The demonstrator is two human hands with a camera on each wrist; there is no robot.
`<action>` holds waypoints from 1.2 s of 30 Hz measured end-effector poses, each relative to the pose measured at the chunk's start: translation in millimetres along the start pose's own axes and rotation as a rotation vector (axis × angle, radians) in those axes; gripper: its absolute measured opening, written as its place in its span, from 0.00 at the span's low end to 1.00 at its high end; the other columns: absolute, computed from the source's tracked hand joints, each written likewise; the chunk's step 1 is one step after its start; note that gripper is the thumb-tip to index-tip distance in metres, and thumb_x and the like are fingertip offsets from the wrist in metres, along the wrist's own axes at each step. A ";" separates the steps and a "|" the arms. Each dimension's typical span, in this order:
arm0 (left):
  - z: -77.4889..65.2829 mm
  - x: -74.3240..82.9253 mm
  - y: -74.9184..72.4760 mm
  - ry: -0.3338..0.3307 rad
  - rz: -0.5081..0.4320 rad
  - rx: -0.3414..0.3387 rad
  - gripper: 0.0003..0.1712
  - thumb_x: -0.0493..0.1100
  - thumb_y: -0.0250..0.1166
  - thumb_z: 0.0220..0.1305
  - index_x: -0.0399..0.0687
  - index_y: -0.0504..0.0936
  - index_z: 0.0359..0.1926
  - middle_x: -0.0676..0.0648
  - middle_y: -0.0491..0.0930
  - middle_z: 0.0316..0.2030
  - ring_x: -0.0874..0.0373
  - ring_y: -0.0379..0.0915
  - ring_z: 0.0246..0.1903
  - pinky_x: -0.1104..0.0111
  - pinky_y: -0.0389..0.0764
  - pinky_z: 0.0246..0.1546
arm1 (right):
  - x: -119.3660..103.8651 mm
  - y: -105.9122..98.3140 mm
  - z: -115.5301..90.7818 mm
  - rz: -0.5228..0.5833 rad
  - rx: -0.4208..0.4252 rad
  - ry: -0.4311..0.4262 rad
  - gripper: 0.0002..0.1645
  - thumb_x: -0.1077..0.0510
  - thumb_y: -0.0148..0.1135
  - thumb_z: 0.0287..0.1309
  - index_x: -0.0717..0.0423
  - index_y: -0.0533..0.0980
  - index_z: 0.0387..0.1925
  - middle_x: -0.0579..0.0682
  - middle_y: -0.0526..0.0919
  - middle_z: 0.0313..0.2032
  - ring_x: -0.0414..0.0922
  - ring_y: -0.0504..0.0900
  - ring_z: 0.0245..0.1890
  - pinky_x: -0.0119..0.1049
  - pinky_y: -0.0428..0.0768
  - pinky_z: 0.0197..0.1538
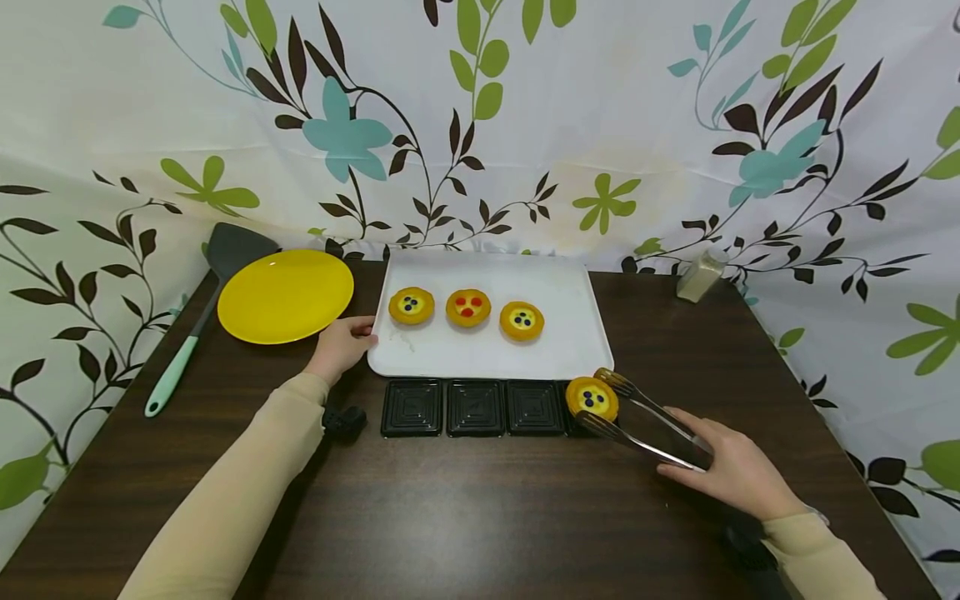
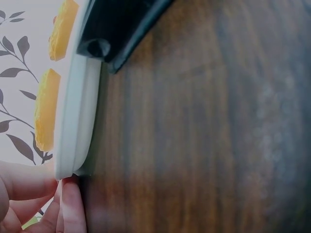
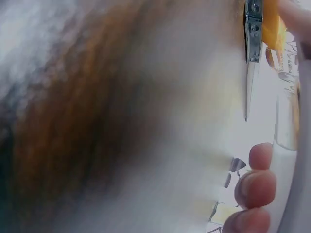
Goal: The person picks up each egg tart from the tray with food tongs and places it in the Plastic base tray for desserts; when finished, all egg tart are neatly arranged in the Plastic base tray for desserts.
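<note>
At the white tray's (image 1: 487, 357) left edge, my left hand (image 1: 341, 348) pinches the rim; the left wrist view shows the thumb (image 2: 29, 180) above and fingers underneath. On that tray lie two egg tarts with dark berries (image 1: 411, 306) (image 1: 522, 321) and one with red pieces (image 1: 468, 308). My right hand (image 1: 738, 467) grips metal tongs (image 1: 660, 450). Between the tong tips is another tart with dark berries (image 1: 592, 400), over the right end of the black sectioned tray (image 1: 475, 408). Part of that end section is hidden beneath the tart.
A yellow plate (image 1: 285, 297) lies at the left, overlapping a dark spatula with a mint handle (image 1: 174, 375). Toward the back right stands a small shaker (image 1: 702, 275). Behind the dark wooden table (image 1: 480, 517) hangs a leaf-patterned cloth (image 1: 525, 142).
</note>
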State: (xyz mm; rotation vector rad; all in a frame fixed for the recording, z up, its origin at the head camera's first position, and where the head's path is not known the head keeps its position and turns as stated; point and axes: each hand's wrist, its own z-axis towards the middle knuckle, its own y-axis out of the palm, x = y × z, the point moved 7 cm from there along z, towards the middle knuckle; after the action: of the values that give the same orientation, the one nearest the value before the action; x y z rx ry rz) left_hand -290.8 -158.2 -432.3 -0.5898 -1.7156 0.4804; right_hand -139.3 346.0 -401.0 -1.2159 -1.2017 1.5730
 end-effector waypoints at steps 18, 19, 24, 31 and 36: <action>-1.6 2.3 -0.9 0.010 -0.002 0.005 0.25 0.39 0.53 0.61 0.41 0.65 0.60 0.39 0.70 0.48 0.49 0.65 0.43 0.63 0.71 0.44 | 1.8 -10.3 15.9 0.105 0.009 0.026 0.50 0.34 0.65 0.33 0.43 0.61 0.61 0.59 0.75 0.45 0.52 0.78 0.34 0.41 0.75 0.28; -1.7 2.1 -0.8 0.010 -0.003 0.003 0.25 0.39 0.52 0.61 0.41 0.65 0.60 0.39 0.70 0.48 0.49 0.65 0.43 0.63 0.71 0.44 | 2.1 -10.9 19.5 0.104 0.007 0.025 0.50 0.34 0.65 0.33 0.43 0.61 0.61 0.59 0.75 0.45 0.52 0.77 0.34 0.41 0.75 0.28; -1.8 0.7 -1.0 0.002 -0.006 0.005 0.25 0.39 0.52 0.61 0.41 0.64 0.60 0.39 0.70 0.48 0.49 0.65 0.43 0.63 0.71 0.44 | 1.1 -13.0 45.3 0.093 0.022 0.011 0.49 0.33 0.65 0.34 0.44 0.62 0.60 0.57 0.76 0.44 0.48 0.75 0.31 0.39 0.73 0.28; -1.0 2.5 0.1 0.016 0.004 0.020 0.25 0.38 0.53 0.61 0.40 0.65 0.59 0.39 0.71 0.47 0.49 0.67 0.43 0.62 0.72 0.45 | -9.4 -13.4 84.5 0.053 0.026 -0.035 0.50 0.30 0.61 0.35 0.45 0.62 0.61 0.58 0.76 0.44 0.48 0.75 0.31 0.45 0.74 0.32; -1.8 2.4 -0.4 0.006 0.004 0.023 0.25 0.38 0.54 0.60 0.41 0.65 0.59 0.39 0.71 0.46 0.49 0.67 0.43 0.61 0.72 0.45 | -17.9 -9.2 111.4 0.033 -0.017 -0.058 0.51 0.27 0.59 0.35 0.45 0.62 0.61 0.57 0.76 0.48 0.48 0.76 0.34 0.47 0.74 0.36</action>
State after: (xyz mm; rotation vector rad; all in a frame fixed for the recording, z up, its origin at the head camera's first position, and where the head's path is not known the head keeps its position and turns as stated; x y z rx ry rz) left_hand -289.5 -157.1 -429.9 -0.5780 -1.7018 0.5000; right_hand -243.5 308.0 -378.3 -1.2137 -1.2394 1.6349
